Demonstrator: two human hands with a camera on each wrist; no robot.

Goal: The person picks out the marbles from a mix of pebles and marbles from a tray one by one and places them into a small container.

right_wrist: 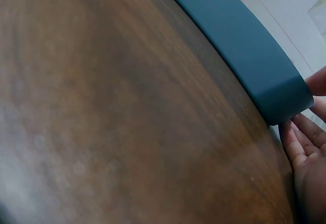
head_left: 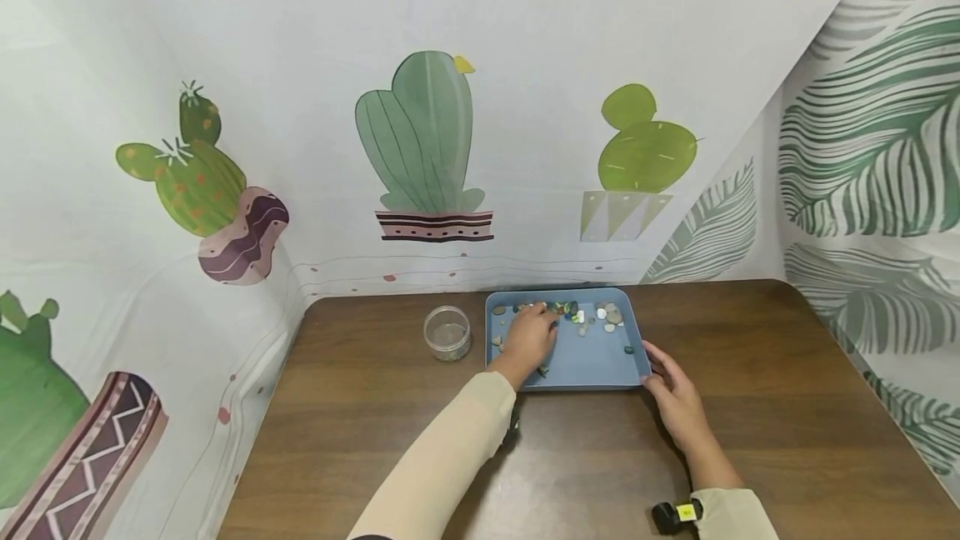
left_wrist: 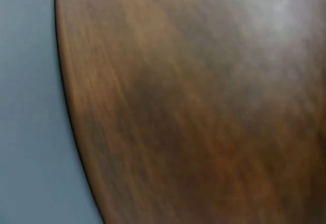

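A shallow blue tray (head_left: 588,367) with a raised rim lies near the table's back edge, small stones (head_left: 614,317) of mixed colours scattered in it. Over its left part, my left hand (head_left: 529,337) reaches in with the fingers bent down among the stones near the back; I cannot tell whether they pinch one. My right hand (head_left: 678,401) holds the tray's front right corner between thumb and fingers. In the right wrist view, the fingers (right_wrist: 300,137) sit at the corner of the tray wall (right_wrist: 254,56). The left wrist view catches only tray wall (left_wrist: 30,107) and table.
Left of the tray stands a round clear jar (head_left: 447,333), open at the top, with a little something at its bottom. Brown wooden table (head_left: 360,423) spreads in front and to both sides. A cloth (head_left: 540,148) printed with cacti and leaves hangs behind it.
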